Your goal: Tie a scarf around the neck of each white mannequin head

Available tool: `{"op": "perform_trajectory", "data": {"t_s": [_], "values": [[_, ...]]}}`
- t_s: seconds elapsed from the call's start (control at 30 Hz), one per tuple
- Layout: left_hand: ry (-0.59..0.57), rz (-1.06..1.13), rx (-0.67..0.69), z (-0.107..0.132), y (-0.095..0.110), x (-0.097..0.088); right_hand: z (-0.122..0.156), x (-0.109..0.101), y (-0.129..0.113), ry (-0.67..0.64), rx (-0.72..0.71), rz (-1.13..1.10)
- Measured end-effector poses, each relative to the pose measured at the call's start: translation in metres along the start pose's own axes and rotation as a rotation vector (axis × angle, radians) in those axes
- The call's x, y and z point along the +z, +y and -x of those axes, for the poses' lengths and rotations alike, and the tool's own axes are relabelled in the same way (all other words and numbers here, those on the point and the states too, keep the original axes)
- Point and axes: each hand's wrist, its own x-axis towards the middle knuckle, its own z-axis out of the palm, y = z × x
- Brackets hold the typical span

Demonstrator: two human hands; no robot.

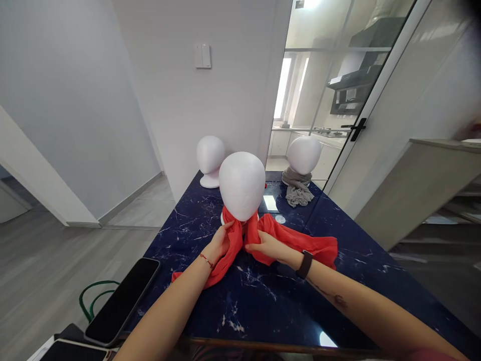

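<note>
— So, nearest to us, what lies at the table's edge?

— We see a dark phone propped at the near left corner, screen black, and a second flat device just under it, mostly cut off. A green chair back shows beside the table.

— And our hands?

— We have our left hand with its fingers closed around the left strand of the red scarf, which trails down toward us on the dark blue marbled top. Our right hand has its fingers gripping the right strand just beside the left one; a black watch sits on that wrist.

— Where does the scarf sit?

— We see it wrapped around the neck of the nearest white foam head, both ends hanging in front, the longer one spread to the right across the table.

— Farther back?

— We make out a bare foam head at the far left, and another foam head at the far right with a grey scarf around its base. Behind them stands a glass door.
</note>
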Motion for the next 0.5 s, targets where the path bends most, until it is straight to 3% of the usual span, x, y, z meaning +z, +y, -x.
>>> {"op": "perform_trajectory", "data": {"t_s": [0.13,0.23,0.33,0.43,0.5], "values": [[-0.059,0.011,-0.016,0.002,-0.004,0.002,0.034,0.007,-0.018,-0.142,-0.02,0.163],[-0.047,-0.01,-0.011,0.007,-0.005,0.006,0.064,0.015,-0.029,-0.113,-0.045,0.39],[0.038,-0.052,-0.005,0.012,-0.006,0.01,0.089,0.031,-0.037,-0.058,-0.077,0.587],[0.079,-0.144,-0.146,0.014,-0.008,0.01,0.101,0.05,-0.045,-0.138,-0.055,0.578],[0.048,-0.17,-0.157,0.014,-0.008,0.007,0.101,0.061,-0.05,-0.188,-0.036,0.522]]}}
